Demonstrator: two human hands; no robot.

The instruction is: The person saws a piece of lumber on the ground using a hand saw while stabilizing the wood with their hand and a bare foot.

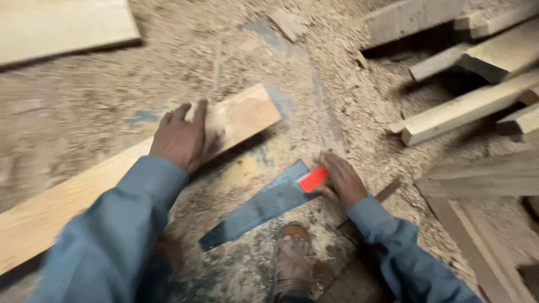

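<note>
- Pale wooden plank (112,168): lies on the sawdust-strewn floor (73,106), running from the lower left of the frame up to the centre; its squared end sits just right of the left hand.
- Left hand (182,137): spread flat, palm down, pressing on the plank near that end; it grips nothing.
- Right hand (342,179): centre-right, fingers curled onto the red handle (313,178) of a hand saw; whether the grip is fully closed cannot be told.
- Hand saw blade (258,207): dark, tapering, lying flat on the floor below the plank, tip toward the lower centre.
- Step in hand, as a judgement: plank steadied, saw being taken up. Next move calls for lifting the blade onto the plank while the left hand keeps clear of the cut line.
- Sandalled foot (293,261): bottom centre, beside the blade.
- Stacked timber offcuts (466,106): upper right, well apart.
- Hard to make out: motion blur softens everything; any marked line on the plank is unreadable; the plank's far end is cut off by the left frame edge and sleeve.
</note>
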